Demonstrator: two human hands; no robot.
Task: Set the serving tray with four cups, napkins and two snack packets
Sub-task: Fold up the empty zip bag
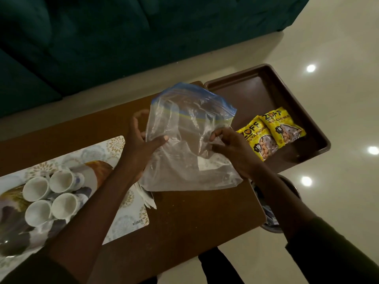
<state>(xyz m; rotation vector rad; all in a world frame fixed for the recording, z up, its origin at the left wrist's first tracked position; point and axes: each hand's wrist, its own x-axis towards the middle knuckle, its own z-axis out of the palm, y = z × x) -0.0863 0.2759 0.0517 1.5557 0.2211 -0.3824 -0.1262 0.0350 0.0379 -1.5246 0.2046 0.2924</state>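
Here, clear zip-lock bag (pixel 190 140) pinched between left hand (pixel 141 138) and right hand (pixel 231 148), fingers clamped on plastic, beside two yellow snack packets (pixel 272 132) in brown tray (pixel 246 78).

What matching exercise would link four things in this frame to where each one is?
Things:
1. cups
2. snack packets
3. plastic bag
4. napkins

Places:
A. in the tray
B. held in both hands
C. on the placemat
D. partly hidden under the left arm, beside the placemat

Pairs: 1-C, 2-A, 3-B, 4-D
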